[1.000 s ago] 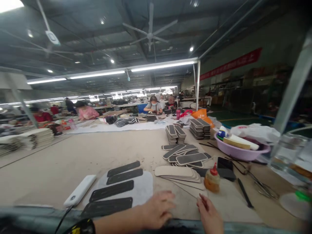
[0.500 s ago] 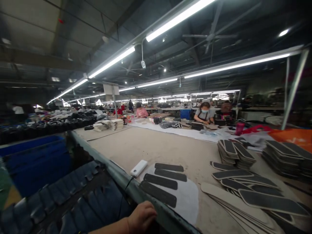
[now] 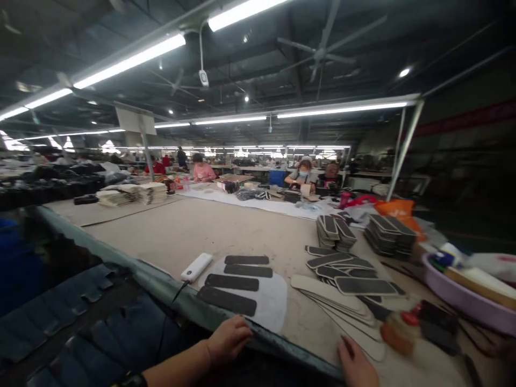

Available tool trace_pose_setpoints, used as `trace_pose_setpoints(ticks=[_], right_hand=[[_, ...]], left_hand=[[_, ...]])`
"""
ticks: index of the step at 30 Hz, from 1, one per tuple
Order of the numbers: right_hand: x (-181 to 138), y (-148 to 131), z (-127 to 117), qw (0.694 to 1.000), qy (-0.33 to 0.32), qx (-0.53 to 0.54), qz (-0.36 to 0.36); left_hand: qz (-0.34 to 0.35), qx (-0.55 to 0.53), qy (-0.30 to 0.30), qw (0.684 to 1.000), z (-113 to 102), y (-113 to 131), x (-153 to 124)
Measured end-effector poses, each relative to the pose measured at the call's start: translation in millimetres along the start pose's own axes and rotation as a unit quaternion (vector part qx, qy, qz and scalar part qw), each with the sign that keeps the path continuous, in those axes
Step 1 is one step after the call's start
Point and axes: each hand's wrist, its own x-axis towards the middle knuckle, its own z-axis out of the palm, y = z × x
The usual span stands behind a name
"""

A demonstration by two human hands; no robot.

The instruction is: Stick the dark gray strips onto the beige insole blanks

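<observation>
My left hand [image 3: 229,338] is at the table's front edge, its fingers curled in and nothing visible in them. Beyond it lies a white sheet [image 3: 276,301] bearing several dark rounded strips [image 3: 231,283] in a row. My right hand [image 3: 357,363] has come in at the bottom, thumb and fingers slightly apart, with no object seen in it. It is close to the near end of a fanned pile of cream-coloured long pieces [image 3: 332,295]. Behind these is a loose heap of dark pieces with pale borders [image 3: 365,285].
A white power bank-like device [image 3: 197,267] with a cable sits by the table edge. Stacks of bordered pieces [image 3: 389,234] and a purple basin [image 3: 467,295] stand at right. Blue-black pieces [image 3: 84,328] lie lower left. A person [image 3: 301,174] works across the table.
My view has swung to the right, bringing in the purple basin and my right hand. My left hand stays curled at the table edge.
</observation>
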Motion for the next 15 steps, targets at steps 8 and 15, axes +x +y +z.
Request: trace_pose_setpoints(ticks=[8,15], right_hand=[[5.8,-19.9,12.0,0.996,0.024,-0.055,-0.069],[55.5,-49.9,43.1,0.944,0.044,-0.236,-0.225]], left_hand=[[0.044,0.094,-0.012,0.994,30.7,-12.9,43.2],[0.11,0.179,-0.001,0.978,69.2,-51.6,39.3]])
